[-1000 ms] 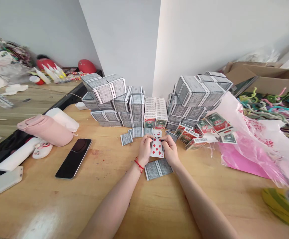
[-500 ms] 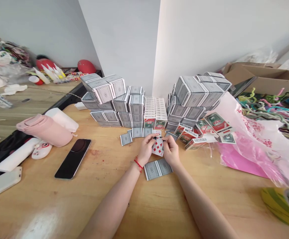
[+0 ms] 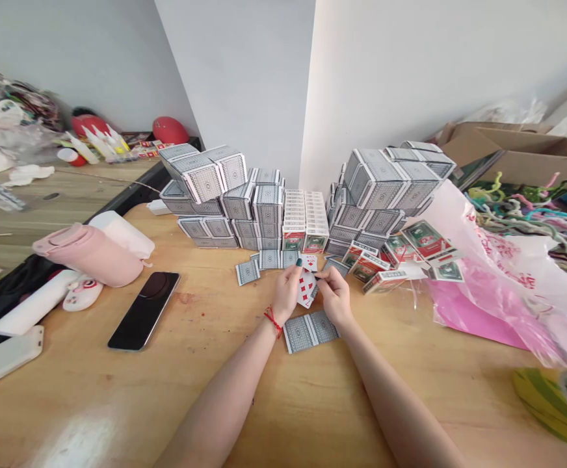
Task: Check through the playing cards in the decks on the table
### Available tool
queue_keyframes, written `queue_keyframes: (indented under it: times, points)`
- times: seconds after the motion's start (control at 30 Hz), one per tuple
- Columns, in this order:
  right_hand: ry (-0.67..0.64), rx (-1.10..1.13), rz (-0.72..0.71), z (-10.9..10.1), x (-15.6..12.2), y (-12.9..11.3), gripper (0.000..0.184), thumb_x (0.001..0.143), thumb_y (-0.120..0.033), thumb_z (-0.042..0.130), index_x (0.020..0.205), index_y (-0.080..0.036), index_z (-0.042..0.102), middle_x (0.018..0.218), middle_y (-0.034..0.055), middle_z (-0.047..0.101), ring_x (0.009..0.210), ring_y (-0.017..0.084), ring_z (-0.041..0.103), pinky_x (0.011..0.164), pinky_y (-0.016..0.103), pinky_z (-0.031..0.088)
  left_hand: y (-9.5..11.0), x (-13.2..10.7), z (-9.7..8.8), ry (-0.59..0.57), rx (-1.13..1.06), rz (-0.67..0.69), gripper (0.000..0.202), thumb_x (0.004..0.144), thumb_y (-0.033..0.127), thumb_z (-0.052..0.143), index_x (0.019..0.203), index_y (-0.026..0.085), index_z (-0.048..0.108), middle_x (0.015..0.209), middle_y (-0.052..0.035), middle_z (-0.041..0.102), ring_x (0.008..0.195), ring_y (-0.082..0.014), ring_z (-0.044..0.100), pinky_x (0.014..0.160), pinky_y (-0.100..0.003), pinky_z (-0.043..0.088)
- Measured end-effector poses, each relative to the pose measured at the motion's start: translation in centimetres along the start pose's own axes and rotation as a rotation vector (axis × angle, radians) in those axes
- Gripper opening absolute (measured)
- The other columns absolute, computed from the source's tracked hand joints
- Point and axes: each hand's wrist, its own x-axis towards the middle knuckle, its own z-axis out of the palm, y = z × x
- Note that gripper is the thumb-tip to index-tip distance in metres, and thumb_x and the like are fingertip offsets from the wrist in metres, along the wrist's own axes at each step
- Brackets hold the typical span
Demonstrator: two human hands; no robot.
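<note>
My left hand [image 3: 286,292] holds a small fan of red-diamond playing cards [image 3: 305,289] by its upper left side, tilted above the wooden table [image 3: 225,396]. My right hand [image 3: 335,297] pinches at the cards' right edge near the top. A red string bracelet [image 3: 272,322] circles my left wrist. Just below my hands lies a grey-backed spread of cards [image 3: 307,331]. Further grey-backed cards [image 3: 270,259] lie just past my fingers, beside a face-up red-marked card [image 3: 309,262]. Parts of the held faces are hidden by my fingers.
Walls of stacked grey card decks [image 3: 225,195] rise ahead, with red-and-green boxed decks [image 3: 385,276] at right. A black smartphone [image 3: 144,311] and pink flask [image 3: 88,255] lie left. A pink plastic bag [image 3: 478,286] lies right, near a cardboard box [image 3: 517,153].
The cards have tilted further and narrowed from their flatter position a second ago. My right hand has shifted up toward their top right edge. The decks and the spread below have not moved.
</note>
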Motion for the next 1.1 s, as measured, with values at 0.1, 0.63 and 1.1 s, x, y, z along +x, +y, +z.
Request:
queue_keyframes:
  times: [0.1, 0.63, 1.1]
  points:
    - [-0.01, -0.045, -0.025, 0.0, -0.1, 0.2, 0.009, 0.074, -0.024, 0.047, 0.069, -0.019, 0.052, 0.061, -0.0033, 0.046, 0.06, 0.012, 0.043, 0.058, 0.024, 0.037, 0.0, 0.0, -0.1, 0.02, 0.043, -0.019, 0.032, 0.074, 0.044, 0.051, 0.061, 0.014, 0.049, 0.057, 0.0019, 0.046, 0.055, -0.0087, 0.042, 0.053, -0.02, 0.034]
    - [-0.106, 0.29, 0.404, 0.9, 0.2, -0.1, 0.031, 0.075, -0.052, 0.049, 0.079, -0.02, 0.05, 0.053, -0.0041, 0.051, 0.04, 0.012, 0.048, 0.039, 0.025, 0.042, 1.2, -0.3, -0.6, 0.102, 0.276, 0.173, 0.028, 0.077, 0.033, 0.047, 0.055, 0.017, 0.04, 0.053, 0.0042, 0.04, 0.054, -0.0083, 0.037, 0.052, -0.02, 0.03]
    - [-0.387, 0.445, 0.516, -0.6, 0.7, 0.2, 0.031, 0.068, -0.044, 0.065, 0.074, -0.013, 0.064, 0.061, 0.0024, 0.061, 0.055, 0.011, 0.056, 0.049, 0.022, 0.048, 1.1, -0.1, -1.4, 0.024, 0.391, 0.319, 0.027, 0.081, 0.026, 0.047, 0.056, 0.016, 0.049, 0.062, 0.0011, 0.047, 0.064, -0.0108, 0.045, 0.062, -0.023, 0.034]
